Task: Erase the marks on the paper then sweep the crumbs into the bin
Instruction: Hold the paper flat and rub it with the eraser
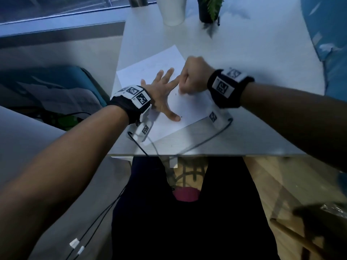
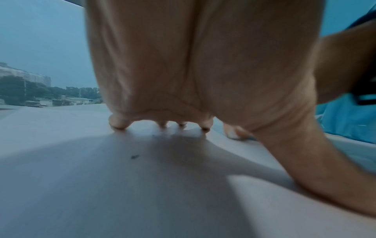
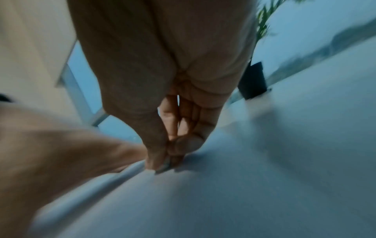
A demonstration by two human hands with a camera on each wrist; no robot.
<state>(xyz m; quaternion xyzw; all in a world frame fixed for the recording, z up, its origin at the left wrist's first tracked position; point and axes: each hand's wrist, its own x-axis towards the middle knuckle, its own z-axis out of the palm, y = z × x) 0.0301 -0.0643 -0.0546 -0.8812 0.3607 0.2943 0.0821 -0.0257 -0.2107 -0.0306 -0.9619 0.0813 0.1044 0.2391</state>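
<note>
The worktop [image 1: 253, 59] is showing pale and white, running from the near edge up to a window at the far side. The paper [image 1: 185, 109], a white sheet, is lying turned at an angle on the worktop's left half, with its near corner close to the near edge. Its surface is looking almost blank, with only faint traces toward the far end and a few small dark crumbs [image 1: 181, 116] sitting beside the left thumb; the left wrist view is showing one such crumb [image 2: 134, 156] on the sheet under the palm.

At the far edge of the worktop a white cup [image 1: 172, 10] is standing beside a dark pot [image 1: 205, 12] with a green plant [image 1: 214, 6] growing in it; what the cup holds cannot be told. A metal cylinder [image 1: 137, 0] is standing just left of the cup.

The left hand [image 1: 162, 92] is lying flat on the paper with its fingers spread straight and apart, fingertips [image 2: 119, 124] pressing down on the sheet and holding nothing. The right hand [image 1: 195, 76] is sitting just beside the left fingers, curled into a tight bunch with its thumb and fingertips pinching a small eraser [image 3: 163, 165] and pressing it against the paper. The eraser is showing only as a small greyish sliver at the fingertips, blurred in the right wrist view.
</note>
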